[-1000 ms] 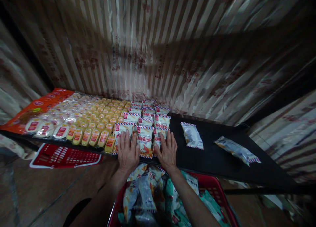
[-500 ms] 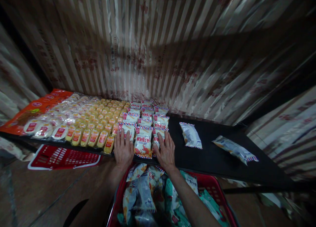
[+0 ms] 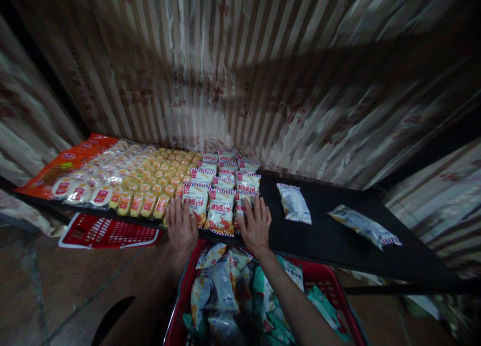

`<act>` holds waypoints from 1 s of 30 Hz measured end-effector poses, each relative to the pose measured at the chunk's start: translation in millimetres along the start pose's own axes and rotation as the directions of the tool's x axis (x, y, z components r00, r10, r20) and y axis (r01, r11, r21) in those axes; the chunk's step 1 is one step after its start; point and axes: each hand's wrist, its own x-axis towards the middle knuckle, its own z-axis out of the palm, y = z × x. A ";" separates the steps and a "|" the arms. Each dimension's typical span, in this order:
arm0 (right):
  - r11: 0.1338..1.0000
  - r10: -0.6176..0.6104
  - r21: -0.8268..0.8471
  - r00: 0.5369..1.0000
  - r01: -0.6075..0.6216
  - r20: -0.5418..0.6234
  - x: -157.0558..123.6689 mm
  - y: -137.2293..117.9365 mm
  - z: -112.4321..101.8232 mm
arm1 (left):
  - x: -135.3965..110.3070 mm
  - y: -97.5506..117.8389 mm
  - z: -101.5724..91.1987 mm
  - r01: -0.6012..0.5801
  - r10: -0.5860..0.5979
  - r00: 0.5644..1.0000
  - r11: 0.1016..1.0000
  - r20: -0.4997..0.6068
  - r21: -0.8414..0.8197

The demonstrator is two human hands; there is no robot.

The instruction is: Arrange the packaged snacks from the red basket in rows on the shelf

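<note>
My left hand [image 3: 181, 227] lies flat with spread fingers on the front edge of a black shelf [image 3: 330, 235], touching the front left snack packet [image 3: 196, 201]. To the right, my right hand [image 3: 256, 225] also rests flat and open, against the right side of the front row. Between the hands sits a red-and-white striped packet [image 3: 221, 210], part of three short rows of like packets [image 3: 225, 173] running back to the wall.
Yellow packets [image 3: 150, 180] and white ones [image 3: 80, 193] fill the shelf's left part. Two loose packets [image 3: 294, 203] [image 3: 363, 226] lie to the right. A red basket [image 3: 338, 306] of mixed packets sits below my arms. Another red basket [image 3: 107, 232] lies on the floor at left.
Both hands have slid slightly back toward the shelf's front edge and the left hand moved left. The view has shifted a little; the packets stay in their rows.
</note>
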 end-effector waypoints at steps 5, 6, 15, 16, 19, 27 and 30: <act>1.000 0.015 0.018 1.000 -0.015 -0.009 -0.6 1.8 3.9 | -4.6 -16.5 -28.8 0.138 -0.138 0.990 0.989 0.001 0.059; 1.000 0.021 0.023 1.000 -0.020 -0.010 -0.8 2.4 5.0 | -4.8 -18.9 -31.8 0.170 -0.172 0.985 0.982 0.020 0.086; 0.998 0.023 0.061 1.000 -0.023 -0.014 -2.7 5.8 10.4 | -5.1 -22.9 -32.1 0.249 -0.275 0.955 0.947 0.112 0.204; 0.998 0.023 0.063 1.000 -0.023 -0.010 -2.6 5.7 9.9 | -5.6 -23.4 -31.1 0.248 -0.275 0.955 0.945 0.112 0.212; 0.997 0.024 0.069 1.000 -0.025 0.003 -2.3 5.3 8.8 | -7.4 -25.5 -28.1 0.238 -0.268 0.957 0.944 0.111 0.230; 0.997 0.019 0.081 1.000 -0.017 -0.013 -2.8 6.7 12.7 | -7.4 -26.2 -24.3 0.265 -0.289 0.954 0.937 0.082 0.229; 0.996 0.018 0.084 1.000 -0.017 -0.015 -3.0 7.1 13.2 | -5.7 -26.2 -23.7 0.310 -0.324 0.945 0.931 0.044 0.194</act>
